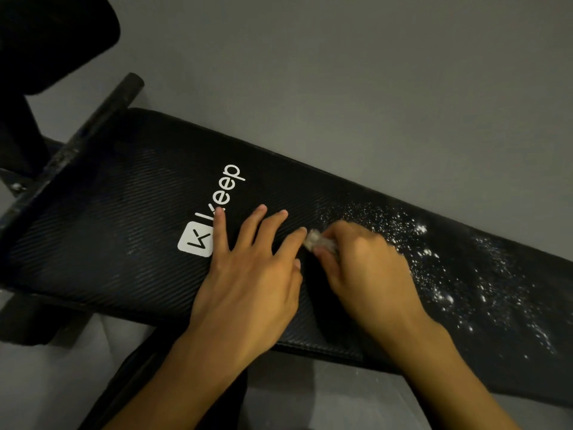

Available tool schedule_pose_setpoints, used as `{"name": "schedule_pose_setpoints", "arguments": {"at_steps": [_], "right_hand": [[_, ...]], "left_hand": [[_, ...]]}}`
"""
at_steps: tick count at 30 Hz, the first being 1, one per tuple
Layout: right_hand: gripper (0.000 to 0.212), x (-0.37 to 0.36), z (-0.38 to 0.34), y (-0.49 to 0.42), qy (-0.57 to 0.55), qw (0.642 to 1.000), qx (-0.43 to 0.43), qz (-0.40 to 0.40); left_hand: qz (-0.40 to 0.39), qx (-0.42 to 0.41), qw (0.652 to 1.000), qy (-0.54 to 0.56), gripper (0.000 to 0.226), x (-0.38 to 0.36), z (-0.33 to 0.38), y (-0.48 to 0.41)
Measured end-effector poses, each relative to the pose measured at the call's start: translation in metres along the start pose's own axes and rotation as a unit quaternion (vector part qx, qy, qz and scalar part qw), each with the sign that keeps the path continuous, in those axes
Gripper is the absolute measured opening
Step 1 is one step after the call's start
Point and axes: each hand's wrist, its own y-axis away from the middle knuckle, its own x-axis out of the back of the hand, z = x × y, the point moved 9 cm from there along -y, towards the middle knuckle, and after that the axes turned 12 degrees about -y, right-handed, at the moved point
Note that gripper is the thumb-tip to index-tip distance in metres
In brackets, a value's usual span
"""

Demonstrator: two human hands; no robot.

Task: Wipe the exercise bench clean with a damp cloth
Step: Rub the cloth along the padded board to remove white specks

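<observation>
Two bare hands rest on the exercise bench [108, 228]. The right hand [366, 268] curls its fingers round a small, wadded pale cloth [321, 242], holding it against the black ribbed pad near its middle. Just beside it, the left hand [248, 274] lies flat with fingers spread, one fingertip touching the white Keep logo [214, 212]. White specks [434, 259] dust the pad to the right. Grey floor [372, 72] lies beyond.
</observation>
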Motion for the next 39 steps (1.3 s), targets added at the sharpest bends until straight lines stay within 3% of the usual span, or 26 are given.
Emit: {"name": "schedule_pose_setpoints", "arguments": {"at_steps": [4, 10, 17, 24, 29, 32, 36, 39], "right_hand": [[0.020, -0.002, -0.005, 0.019, -0.031, 0.999, -0.002, -0.029], [0.024, 0.003, 0.016, -0.049, 0.002, 0.999, -0.034, 0.018], [0.018, 0.000, 0.010, -0.011, -0.039, 0.999, 0.006, -0.016], [0.024, 0.002, 0.018, -0.059, -0.027, 0.999, -0.024, 0.035], [0.020, -0.002, 0.015, -0.025, -0.071, 0.997, 0.004, 0.005], [0.021, 0.000, 0.021, -0.042, -0.048, 0.999, -0.008, -0.007], [0.026, 0.004, 0.022, -0.075, -0.036, 0.998, -0.041, 0.035], [0.026, -0.001, 0.016, -0.063, -0.031, 0.999, -0.021, 0.028]], "left_hand": [[-0.003, 0.001, 1.000, -0.005, 0.054, -0.001, 0.000, -0.001], [-0.007, 0.003, 1.000, -0.004, 0.052, 0.001, 0.000, -0.001], [-0.011, 0.018, 1.000, -0.011, 0.055, 0.000, -0.002, -0.003], [-0.018, 0.021, 0.999, -0.027, 0.059, -0.003, -0.001, -0.005], [-0.013, 0.025, 0.999, -0.030, 0.059, -0.003, -0.002, -0.005], [-0.013, 0.026, 0.999, -0.033, 0.059, -0.004, -0.002, -0.005], [-0.019, 0.024, 0.999, -0.033, 0.060, -0.005, -0.001, -0.005], [-0.020, 0.026, 0.999, -0.032, 0.060, -0.004, -0.002, -0.005]]}}
